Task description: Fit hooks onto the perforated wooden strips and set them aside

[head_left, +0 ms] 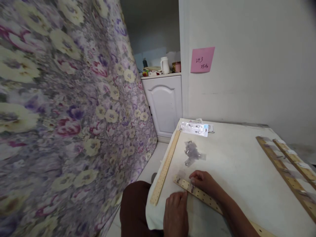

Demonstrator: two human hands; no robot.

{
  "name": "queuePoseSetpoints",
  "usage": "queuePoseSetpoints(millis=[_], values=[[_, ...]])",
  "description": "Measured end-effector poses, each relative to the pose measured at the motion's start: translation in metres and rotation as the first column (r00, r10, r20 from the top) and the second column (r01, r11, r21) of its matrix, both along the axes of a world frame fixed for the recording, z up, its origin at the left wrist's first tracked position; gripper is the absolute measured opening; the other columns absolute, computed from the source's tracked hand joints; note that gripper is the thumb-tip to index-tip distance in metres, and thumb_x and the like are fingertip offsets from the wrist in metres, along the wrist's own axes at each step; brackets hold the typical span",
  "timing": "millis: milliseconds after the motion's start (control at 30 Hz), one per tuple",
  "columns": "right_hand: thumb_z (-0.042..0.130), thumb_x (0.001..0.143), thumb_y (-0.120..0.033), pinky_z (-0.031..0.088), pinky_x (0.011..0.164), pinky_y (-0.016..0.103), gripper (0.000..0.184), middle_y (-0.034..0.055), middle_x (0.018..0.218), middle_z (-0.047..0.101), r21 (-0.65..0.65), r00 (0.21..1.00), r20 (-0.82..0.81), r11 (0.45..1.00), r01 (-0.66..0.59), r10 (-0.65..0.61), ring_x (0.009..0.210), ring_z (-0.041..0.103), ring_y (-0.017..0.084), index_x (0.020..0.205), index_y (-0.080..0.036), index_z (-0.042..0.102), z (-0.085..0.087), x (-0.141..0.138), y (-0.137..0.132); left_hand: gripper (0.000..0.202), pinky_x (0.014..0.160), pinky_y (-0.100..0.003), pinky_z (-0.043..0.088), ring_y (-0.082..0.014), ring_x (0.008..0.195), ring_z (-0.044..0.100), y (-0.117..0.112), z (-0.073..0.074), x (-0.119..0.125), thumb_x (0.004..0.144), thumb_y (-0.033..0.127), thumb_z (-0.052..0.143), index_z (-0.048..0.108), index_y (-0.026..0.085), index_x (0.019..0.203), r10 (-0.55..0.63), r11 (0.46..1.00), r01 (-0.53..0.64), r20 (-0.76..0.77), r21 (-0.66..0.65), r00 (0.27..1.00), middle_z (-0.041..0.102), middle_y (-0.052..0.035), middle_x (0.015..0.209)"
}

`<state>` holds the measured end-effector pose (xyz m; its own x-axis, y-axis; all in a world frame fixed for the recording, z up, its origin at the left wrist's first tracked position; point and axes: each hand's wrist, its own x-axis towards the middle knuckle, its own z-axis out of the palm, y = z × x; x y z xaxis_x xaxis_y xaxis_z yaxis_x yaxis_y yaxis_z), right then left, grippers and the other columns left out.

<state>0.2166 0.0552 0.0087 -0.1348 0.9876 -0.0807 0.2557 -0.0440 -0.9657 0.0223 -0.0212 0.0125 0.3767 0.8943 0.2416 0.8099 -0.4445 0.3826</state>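
Observation:
A long perforated wooden strip (201, 196) lies slantwise on the white table (234, 164) in front of me. My right hand (204, 182) rests over the strip's far end, fingers curled against it. My left hand (175, 212) lies at the table's near edge, fingertips touching the strip's near side; its fingers are bent and what they hold, if anything, is hidden. A small clear bag of metal parts (192, 153) sits just beyond my right hand. A second perforated strip (166, 167) lies along the table's left edge.
A clear packet with a blue label (195, 128) lies at the table's far left corner. Two more wooden strips (288, 171) with clear bags lie at the right. A pink note (202, 59) sticks on the wall. Floral fabric (61, 115) hangs at left. A white cabinet (164, 105) stands behind.

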Motion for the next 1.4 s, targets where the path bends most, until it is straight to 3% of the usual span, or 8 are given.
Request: queuePoseSetpoints(millis=[500, 967, 1400], values=[[0.058, 0.072, -0.022, 0.036, 0.056, 0.024, 0.015, -0.0015, 0.063, 0.059, 0.021, 1.000, -0.008, 0.999, -0.025, 0.025, 0.058, 0.051, 0.012, 0.082, -0.015, 0.066, -0.0013, 0.0008, 0.0007, 0.057, 0.083, -0.034, 0.041, -0.0201, 0.096, 0.052, 0.0037, -0.0028, 0.0039, 0.082, 0.001, 0.053, 0.052, 0.032, 0.129, 0.004, 0.996, 0.002, -0.073, 0.089, 0.997, 0.061, -0.0022, 0.105], [0.058, 0.071, -0.021, 0.036, 0.056, 0.023, 0.015, -0.0022, 0.061, 0.059, 0.014, 1.000, 0.014, 1.000, -0.022, 0.022, 0.058, 0.051, 0.012, 0.083, -0.015, 0.067, 0.0017, 0.0005, 0.0005, 0.053, 0.084, -0.034, 0.040, -0.0193, 0.098, 0.052, 0.0046, -0.0069, 0.0031, 0.085, 0.008, 0.059, 0.050, 0.034, 0.130, 0.012, 0.998, -0.006, -0.085, 0.069, 0.996, 0.061, -0.0008, 0.106], [0.059, 0.071, -0.020, 0.036, 0.056, 0.024, 0.014, -0.0020, 0.061, 0.059, 0.023, 1.000, 0.000, 0.999, -0.031, 0.031, 0.058, 0.050, 0.012, 0.082, -0.015, 0.067, -0.0063, 0.0010, 0.0029, 0.056, 0.086, -0.034, 0.038, -0.0193, 0.099, 0.050, 0.0046, -0.0079, 0.0029, 0.085, 0.003, 0.054, 0.048, 0.035, 0.132, 0.007, 0.998, -0.001, -0.085, 0.070, 0.996, 0.059, -0.0010, 0.107]])
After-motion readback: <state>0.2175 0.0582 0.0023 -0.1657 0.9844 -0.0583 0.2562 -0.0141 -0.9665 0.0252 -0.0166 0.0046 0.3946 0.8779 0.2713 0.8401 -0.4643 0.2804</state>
